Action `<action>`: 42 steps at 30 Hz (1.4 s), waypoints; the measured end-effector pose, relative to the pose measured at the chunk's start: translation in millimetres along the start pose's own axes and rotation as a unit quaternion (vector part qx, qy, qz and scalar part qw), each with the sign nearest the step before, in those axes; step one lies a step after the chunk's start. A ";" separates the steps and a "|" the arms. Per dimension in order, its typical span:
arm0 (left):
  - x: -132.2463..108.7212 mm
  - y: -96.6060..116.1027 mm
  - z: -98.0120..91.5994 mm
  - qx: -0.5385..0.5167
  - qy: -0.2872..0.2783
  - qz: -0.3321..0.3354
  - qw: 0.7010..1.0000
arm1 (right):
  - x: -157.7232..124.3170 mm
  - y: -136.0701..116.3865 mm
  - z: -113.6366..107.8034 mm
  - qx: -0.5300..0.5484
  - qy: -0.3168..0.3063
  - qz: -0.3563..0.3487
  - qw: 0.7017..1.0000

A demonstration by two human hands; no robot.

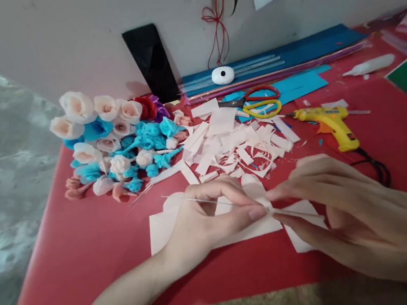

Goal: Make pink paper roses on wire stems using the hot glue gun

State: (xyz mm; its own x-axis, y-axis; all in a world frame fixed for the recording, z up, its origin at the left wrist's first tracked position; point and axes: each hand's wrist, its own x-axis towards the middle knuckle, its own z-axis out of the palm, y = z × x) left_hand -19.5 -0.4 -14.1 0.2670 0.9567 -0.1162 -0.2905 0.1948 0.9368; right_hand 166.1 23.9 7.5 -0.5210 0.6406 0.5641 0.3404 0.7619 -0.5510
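My left hand (214,218) pinches a thin wire (205,200) between thumb and index finger, its free end pointing up and left. Close to the left fingertips, my right hand (355,211) has its thumb and index finger around a folded pale paper piece (300,215) that meets the wire's end. Exactly how paper and wire join is hidden by the fingertips. Beneath both hands lie cut white paper sheets (158,232), some with rounded tops. A smaller white piece (300,240) rests under the right thumb.
Paper flowers (80,107) in white, blue and pink are heaped at the left. Paper scraps (221,144), scissors (264,107) and a yellow glue gun (332,122) with a black cord lie beyond my hands. A black phone (150,60) leans on the wall.
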 end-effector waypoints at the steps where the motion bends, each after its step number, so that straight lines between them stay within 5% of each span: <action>1: 0.0 -0.4 0.2 0.001 0.000 0.001 1.000 | -1.0 -0.6 -0.1 -0.005 -0.013 0.010 1.000; 20: -0.9 -0.9 2.4 0.030 0.020 -0.001 0.999 | -11.2 3.1 -6.1 -0.095 -0.065 -0.070 0.991; 29: 1.3 -4.0 1.9 -0.013 0.010 0.011 1.000 | -6.5 -7.2 -2.3 -0.037 -0.026 0.075 0.996; 42: 0.1 -3.1 1.8 0.009 0.013 0.014 1.000 | -7.8 -2.7 -5.7 -0.053 -0.089 0.051 0.993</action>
State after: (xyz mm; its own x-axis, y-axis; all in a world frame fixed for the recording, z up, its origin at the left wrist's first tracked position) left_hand -16.9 -1.3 -16.5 0.2357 0.9669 -0.0975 -0.2802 0.1637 0.9459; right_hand 173.7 17.4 8.1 -0.6064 0.6956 0.3852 0.4750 0.7054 -0.5260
